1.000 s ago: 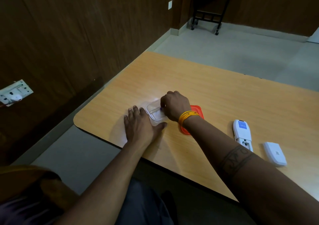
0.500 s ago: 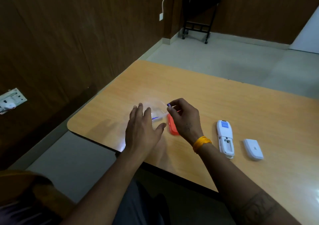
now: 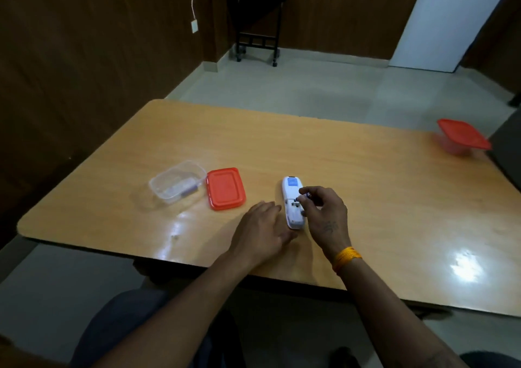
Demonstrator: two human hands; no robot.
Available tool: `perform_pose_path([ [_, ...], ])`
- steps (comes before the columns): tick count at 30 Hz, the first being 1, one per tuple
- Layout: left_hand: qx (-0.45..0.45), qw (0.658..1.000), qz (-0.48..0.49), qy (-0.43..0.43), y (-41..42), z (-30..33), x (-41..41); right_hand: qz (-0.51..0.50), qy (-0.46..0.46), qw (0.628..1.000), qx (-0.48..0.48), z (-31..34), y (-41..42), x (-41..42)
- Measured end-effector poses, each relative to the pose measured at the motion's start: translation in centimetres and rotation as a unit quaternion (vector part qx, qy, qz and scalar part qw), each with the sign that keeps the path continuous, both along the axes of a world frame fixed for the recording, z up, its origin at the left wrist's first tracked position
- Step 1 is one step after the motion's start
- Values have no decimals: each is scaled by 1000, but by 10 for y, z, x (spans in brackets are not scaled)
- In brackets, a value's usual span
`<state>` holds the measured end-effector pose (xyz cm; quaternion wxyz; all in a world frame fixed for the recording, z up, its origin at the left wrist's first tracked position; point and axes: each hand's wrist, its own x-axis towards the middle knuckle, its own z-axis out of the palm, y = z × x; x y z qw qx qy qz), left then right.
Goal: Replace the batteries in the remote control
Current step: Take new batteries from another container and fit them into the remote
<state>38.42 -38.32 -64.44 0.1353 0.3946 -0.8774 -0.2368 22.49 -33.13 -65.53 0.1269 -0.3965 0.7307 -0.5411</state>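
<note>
A view from a head-worn camera looks down at a wooden bench [image 3: 366, 198] in a room with dark wood-panelled walls. A white remote control [image 3: 293, 201] lies face down near the front edge of the bench, its long axis running away from the person, with a blue label at the far end and the battery compartment uncovered at the near end.

The right hand [image 3: 324, 215] hovers over the right side of the remote. Its grip is a pinch: thumb and fingertips hold a small battery [image 3: 306, 196] with a purplish casing, poised just above the open compartment. An orange band circles the right wrist.

The left hand [image 3: 260, 228] lies flat on the bench just to the left of the remote, fingers straight and relaxed, grasping nothing; whether its fingertips touch the remote's edge cannot be told.

Further left sits a clear plastic container [image 3: 177, 182] with no lid on it, with what looks like another battery lying inside. Its red lid [image 3: 225, 188] lies flat on the bench just beside it, between the container and the remote.

At the far right edge of the bench stands a second container with a red lid [image 3: 462, 136] on it, well apart from everything else.
</note>
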Motion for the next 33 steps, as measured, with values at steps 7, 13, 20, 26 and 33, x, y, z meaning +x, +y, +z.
perform_pose_path([
  [7, -43, 999, 2, -6, -4, -25, -15, 31, 60, 996, 52, -3, 8, -15],
  [13, -55, 998, 9, 6, -6, -31, -16, 50, 117, 991, 50, -10, -3, -10],
  [20, -66, 998, 11, 17, -7, -37, -18, 60, 175, 980, 73, -21, -3, -11],
  [26, -68, 998, 14, 13, -8, -37, -19, 80, 174, 977, 94, -20, -4, -14],
  [33, -66, 998, 13, 10, -7, -36, -18, 97, 201, 969, 108, -20, -2, -16],
])
